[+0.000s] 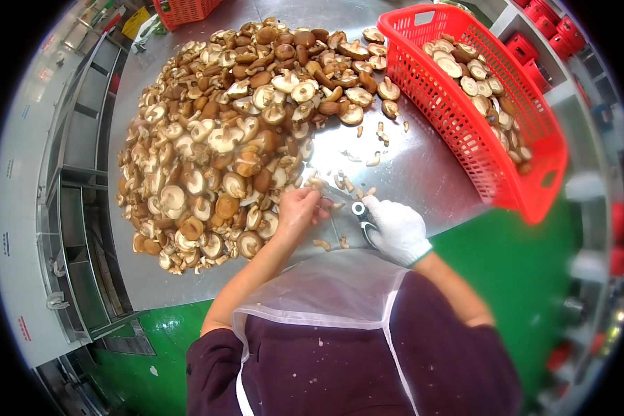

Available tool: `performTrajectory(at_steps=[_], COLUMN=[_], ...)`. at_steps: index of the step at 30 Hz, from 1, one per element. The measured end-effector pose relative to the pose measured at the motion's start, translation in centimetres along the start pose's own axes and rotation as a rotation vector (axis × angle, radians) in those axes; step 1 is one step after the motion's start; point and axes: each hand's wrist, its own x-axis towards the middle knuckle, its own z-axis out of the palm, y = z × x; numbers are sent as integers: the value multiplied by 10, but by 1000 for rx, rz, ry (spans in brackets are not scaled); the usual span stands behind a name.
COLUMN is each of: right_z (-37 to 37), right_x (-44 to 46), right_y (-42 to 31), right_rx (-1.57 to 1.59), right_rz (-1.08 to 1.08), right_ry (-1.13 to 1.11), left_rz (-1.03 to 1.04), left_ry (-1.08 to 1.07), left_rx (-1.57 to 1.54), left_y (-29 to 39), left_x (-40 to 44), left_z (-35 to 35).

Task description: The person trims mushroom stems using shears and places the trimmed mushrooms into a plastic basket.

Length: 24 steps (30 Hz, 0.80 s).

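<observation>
Beside one mushroom heap (218, 142) | right hand (399, 232) gripping one scissors (360, 210) | left hand (300, 213): hold unclear

No readable text, only tiny illegible coloured marks (24, 332) on the pale surface (31, 277) at far left.

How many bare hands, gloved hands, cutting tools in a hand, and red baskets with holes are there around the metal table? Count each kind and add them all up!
Bare hands: 1, the left hand
Gloved hands: 1, the right hand
Cutting tools: 1, the black-handled cutting tool
Red baskets: 2, the big red basket and the cut-off red basket
Total: 5
</observation>
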Motion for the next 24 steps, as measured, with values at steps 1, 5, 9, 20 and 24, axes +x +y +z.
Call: performTrajectory(at_steps=[1,5,9,20,24], right_z=[-1,-1,-1,26,44], right_x=[1,2,2,-18,-31], right_y=[0,-1,-3,6,20], right_rx=[6,11,12,779,929], right_rz=[-3,-19,-6,396,492], right_ry=[-4,-33,-78,-99,-150], left_rz=[6,12,8,-108,81], left_ry=[14,28,23,-50,-215], left_rx=[15,56,126,158,285], left_y=[1,0,-4,16,80], left_x=[-1,0,2,10,18], left_z=[1,1,-2,-16,24])
